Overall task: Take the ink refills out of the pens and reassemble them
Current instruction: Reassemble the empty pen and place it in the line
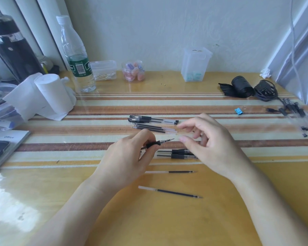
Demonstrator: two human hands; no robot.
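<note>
My left hand (pixel 124 157) grips a pen (pixel 158 143) by its black rubber grip, with the bare tip pointing right. My right hand (pixel 208 144) hovers just right of that tip, thumb and forefinger apart with nothing between them. Two more pens (pixel 180 153) lie on the mat under my hands. Beyond them lie two capped pens (pixel 153 119) and a few loose refills (pixel 155 128). One refill (pixel 169 172) and another refill (pixel 171 192) lie on the yellow table (pixel 167 219) near me.
At the back stand a water bottle (pixel 76 55), tissue rolls (pixel 48 93), a swab box (pixel 105 70), a jar (pixel 133 71) and a clear box (pixel 196 64). To the right are a black roll (pixel 242 87), cable (pixel 265 91), blue clip (pixel 238 110) and pen parts (pixel 292 110).
</note>
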